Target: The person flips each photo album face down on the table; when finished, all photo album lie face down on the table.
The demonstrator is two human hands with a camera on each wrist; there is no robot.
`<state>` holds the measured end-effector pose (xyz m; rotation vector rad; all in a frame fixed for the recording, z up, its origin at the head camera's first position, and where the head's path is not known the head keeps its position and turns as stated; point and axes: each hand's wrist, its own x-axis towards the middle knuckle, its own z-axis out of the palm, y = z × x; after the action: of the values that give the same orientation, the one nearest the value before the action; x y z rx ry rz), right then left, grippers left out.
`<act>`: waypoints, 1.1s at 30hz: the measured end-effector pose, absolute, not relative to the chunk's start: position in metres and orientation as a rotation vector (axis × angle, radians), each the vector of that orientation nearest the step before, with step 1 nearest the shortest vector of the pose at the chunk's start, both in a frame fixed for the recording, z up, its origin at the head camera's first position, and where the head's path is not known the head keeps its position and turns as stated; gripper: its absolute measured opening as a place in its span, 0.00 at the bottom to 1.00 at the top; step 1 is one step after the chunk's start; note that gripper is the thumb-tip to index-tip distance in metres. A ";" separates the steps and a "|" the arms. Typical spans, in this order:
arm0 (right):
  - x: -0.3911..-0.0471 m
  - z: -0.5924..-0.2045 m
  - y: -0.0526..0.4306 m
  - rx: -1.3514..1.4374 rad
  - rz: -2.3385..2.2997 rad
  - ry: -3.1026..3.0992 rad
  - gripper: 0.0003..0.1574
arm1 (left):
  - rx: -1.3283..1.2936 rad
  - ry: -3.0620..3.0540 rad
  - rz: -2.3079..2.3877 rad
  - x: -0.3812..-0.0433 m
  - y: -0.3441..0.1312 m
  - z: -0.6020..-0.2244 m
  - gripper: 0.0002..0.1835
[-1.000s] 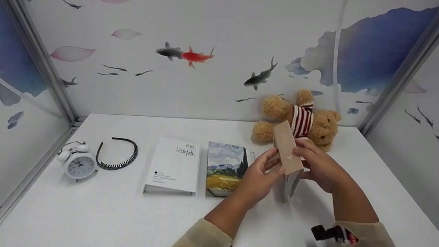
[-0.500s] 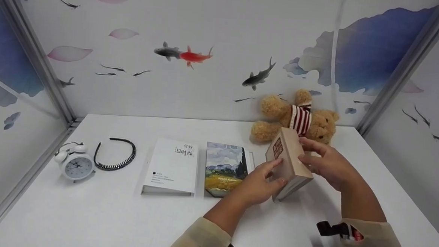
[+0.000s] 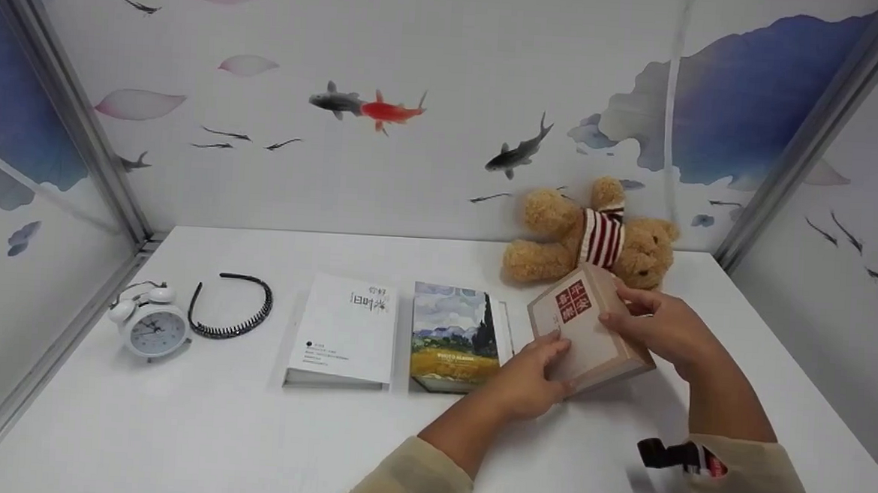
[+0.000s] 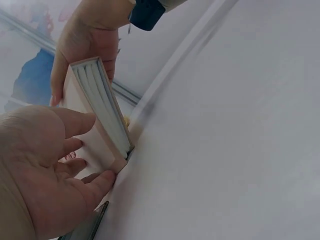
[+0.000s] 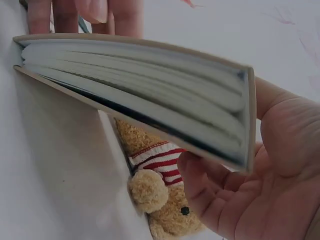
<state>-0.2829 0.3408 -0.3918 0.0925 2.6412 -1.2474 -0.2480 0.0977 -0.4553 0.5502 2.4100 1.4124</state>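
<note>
A thick tan photo album [image 3: 585, 329] with a red square of characters on its cover stands tilted on the table, front cover facing up and left. My right hand [image 3: 656, 329] grips it by the spine, thumb on the front and fingers behind, as the right wrist view shows. The fingertips of my left hand [image 3: 534, 375] rest on the front cover near its lower left part. In the left wrist view, the left thumb [image 4: 102, 187] touches a corner of the album. Its page edges [image 5: 140, 85] show slightly fanned between the covers.
Left of the hands lie a landscape-covered photo album [image 3: 453, 337] and a white album [image 3: 348, 332]. Farther left are a black headband [image 3: 266, 312] and a white alarm clock [image 3: 155, 329]. A teddy bear [image 3: 601, 236] in a striped shirt lies behind the tan album, against the back wall.
The tan album has turned from spine-on to showing its front cover. My right hand has shifted slightly right with the spine, and my left fingers have spread onto the cover.
</note>
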 end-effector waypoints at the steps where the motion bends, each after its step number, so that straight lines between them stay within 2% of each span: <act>1: -0.284 -0.392 0.343 0.109 -1.235 2.636 0.63 | 0.561 2.409 1.412 -0.248 0.098 -0.455 0.35; 18: -0.293 -0.416 0.368 0.281 -1.086 2.521 0.63 | 0.501 2.415 1.377 -0.245 0.102 -0.455 0.37; 33: -0.298 -0.431 0.368 0.289 -1.062 2.519 0.59 | 0.438 2.373 1.455 -0.243 0.096 -0.447 0.38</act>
<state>-0.2978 0.3678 -0.4315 0.2885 2.5187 -1.0618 -0.2426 0.0964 -0.4466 0.4383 2.3734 1.4551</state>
